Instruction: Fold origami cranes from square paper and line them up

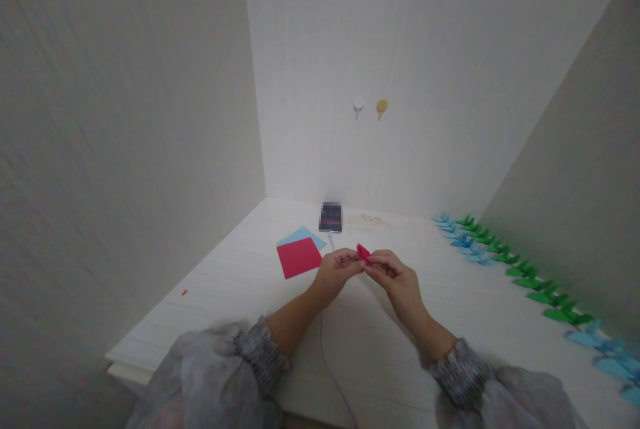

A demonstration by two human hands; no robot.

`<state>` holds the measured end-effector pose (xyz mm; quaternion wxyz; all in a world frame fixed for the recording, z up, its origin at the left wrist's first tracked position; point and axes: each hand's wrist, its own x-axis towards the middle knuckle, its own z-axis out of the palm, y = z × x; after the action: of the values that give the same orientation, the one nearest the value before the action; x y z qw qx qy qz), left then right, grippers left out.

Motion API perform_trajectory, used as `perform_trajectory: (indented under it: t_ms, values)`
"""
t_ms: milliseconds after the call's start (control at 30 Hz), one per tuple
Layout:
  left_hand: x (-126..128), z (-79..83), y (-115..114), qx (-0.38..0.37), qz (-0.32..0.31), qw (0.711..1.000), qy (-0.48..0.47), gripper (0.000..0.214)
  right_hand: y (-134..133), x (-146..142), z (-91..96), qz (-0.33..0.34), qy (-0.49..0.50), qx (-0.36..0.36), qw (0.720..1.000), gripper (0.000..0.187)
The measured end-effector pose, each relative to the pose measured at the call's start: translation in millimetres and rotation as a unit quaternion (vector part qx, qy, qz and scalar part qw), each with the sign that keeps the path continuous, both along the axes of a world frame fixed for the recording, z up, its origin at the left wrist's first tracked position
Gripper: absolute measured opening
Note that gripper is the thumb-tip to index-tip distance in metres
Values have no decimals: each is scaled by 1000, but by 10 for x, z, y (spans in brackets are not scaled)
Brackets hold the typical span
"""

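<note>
A small folded piece of red paper [363, 253] is pinched between my two hands above the white table. My left hand [336, 275] grips it from the left with thumb and fingers. From the other side, my right hand [397, 279] pinches its lower right edge. The fingertips cover part of the folds. Just left of my left hand lies a flat red paper sheet [299, 258], partly over a light blue paper sheet [305, 234].
Rows of green paper cranes [525, 279] and blue paper cranes [613, 352] line the table's right side. A phone [331, 217] stands at the back wall, its white cable [327, 362] running forward. Two hooks [382, 106] hang on the wall. An orange scrap [185, 292] lies left.
</note>
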<state>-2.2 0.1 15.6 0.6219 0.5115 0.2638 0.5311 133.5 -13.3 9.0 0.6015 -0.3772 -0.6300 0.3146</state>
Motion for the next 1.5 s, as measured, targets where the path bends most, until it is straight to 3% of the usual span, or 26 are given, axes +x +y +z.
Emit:
perform_trajectory:
  t_ms: [467,1100,1300,1500]
  values:
    - [-20,-29,21,9,33,999,26,24,-22,18,17,0,70,-97,993,17]
    - [-9,29,-6,6,18,1000,14,27,-59,19,82,23,46,-59,997,11]
    - [5,5,1,-12,-7,1000,19,28,-28,19,47,2,31,-41,999,12]
    - [-4,8,-3,-25,12,999,26,23,-42,16,55,-8,-2,-25,1000,10]
